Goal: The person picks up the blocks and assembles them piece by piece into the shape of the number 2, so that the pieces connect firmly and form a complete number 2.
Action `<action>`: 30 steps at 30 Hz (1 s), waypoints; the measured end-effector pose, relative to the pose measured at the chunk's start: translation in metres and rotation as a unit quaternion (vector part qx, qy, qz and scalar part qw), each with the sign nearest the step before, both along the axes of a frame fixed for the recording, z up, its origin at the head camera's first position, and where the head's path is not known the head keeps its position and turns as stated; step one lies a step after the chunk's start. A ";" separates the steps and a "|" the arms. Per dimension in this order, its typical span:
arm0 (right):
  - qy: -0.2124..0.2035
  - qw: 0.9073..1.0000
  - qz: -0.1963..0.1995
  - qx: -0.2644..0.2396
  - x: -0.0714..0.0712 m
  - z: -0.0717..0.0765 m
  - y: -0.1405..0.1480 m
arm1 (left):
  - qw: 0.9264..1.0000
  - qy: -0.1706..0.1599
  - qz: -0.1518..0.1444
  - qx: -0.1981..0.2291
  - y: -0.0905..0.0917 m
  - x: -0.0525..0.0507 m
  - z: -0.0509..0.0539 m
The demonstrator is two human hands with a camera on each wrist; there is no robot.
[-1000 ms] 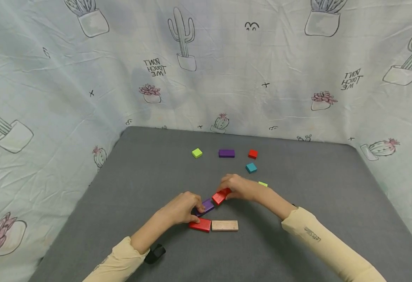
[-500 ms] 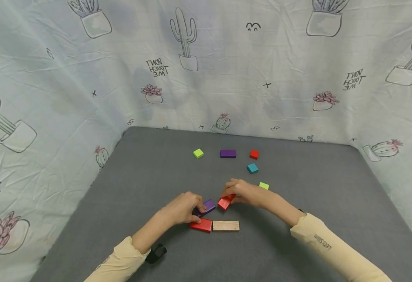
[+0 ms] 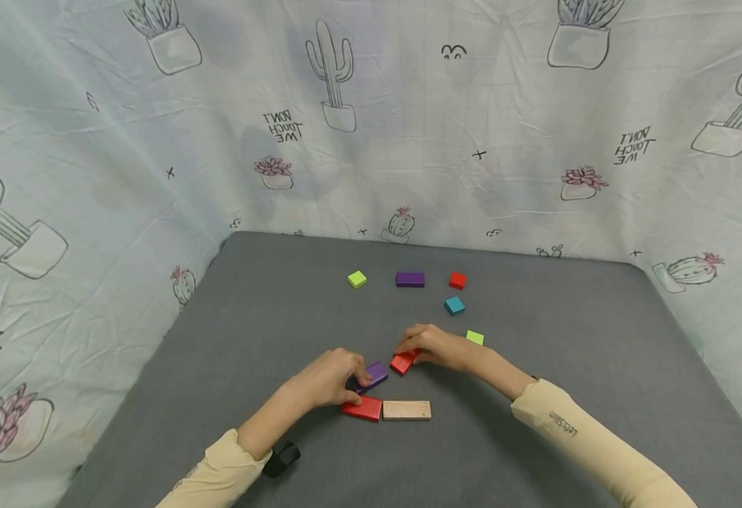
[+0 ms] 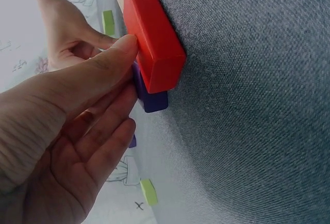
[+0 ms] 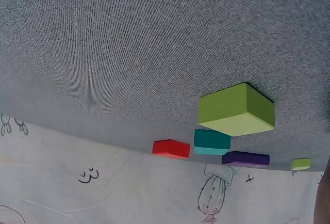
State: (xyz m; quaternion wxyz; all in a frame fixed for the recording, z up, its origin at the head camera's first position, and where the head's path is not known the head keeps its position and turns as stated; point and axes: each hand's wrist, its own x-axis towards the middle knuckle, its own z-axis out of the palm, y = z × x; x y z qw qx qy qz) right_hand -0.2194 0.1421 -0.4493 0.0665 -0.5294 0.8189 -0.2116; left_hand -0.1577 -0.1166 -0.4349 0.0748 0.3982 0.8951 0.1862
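Observation:
My left hand (image 3: 329,377) rests on two blocks at the middle front of the grey table. Its thumb touches a red block (image 3: 363,408), while its fingers lie on a slanted purple block (image 3: 376,375) just behind. In the left wrist view those fingers look fairly straight over the red block (image 4: 154,38) and the purple block (image 4: 154,101). A bare wooden block (image 3: 407,410) lies end to end with the red one. My right hand (image 3: 431,346) pinches a second red block (image 3: 401,363), tilted and apart from the purple block; part of it is hidden under the fingers.
Behind the hands lie a green block (image 3: 357,279), a purple block (image 3: 410,280), a small red block (image 3: 457,281) and a teal block (image 3: 454,305). Another green block (image 3: 475,337) sits beside the right wrist. A cactus-print cloth (image 3: 371,141) encloses the table's back and sides.
My right hand moved slightly right and toward me with its red block, then shifted a little back to the left. The left hand stays on its two blocks.

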 end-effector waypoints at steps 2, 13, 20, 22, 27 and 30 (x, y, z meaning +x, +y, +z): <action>-0.006 1.000 0.001 0.003 -0.002 -0.001 0.000 | 1.000 0.000 -0.001 0.000 0.000 0.000 -0.001; -0.007 1.000 0.000 0.016 -0.005 0.000 -0.007 | 1.000 -0.008 0.006 -0.002 0.002 0.001 0.002; -0.004 1.000 0.003 0.028 -0.006 0.001 -0.011 | 1.000 -0.013 0.011 -0.013 0.003 0.000 0.004; -0.005 1.000 0.005 0.029 -0.006 0.002 -0.012 | 1.000 -0.015 0.011 -0.015 0.004 0.000 0.004; -0.007 1.000 0.009 0.029 -0.007 0.004 -0.015 | 1.000 -0.018 0.012 -0.015 0.004 -0.002 0.006; -0.007 0.999 0.009 0.030 -0.007 0.005 -0.015 | 1.000 -0.020 0.013 -0.014 0.005 -0.002 0.007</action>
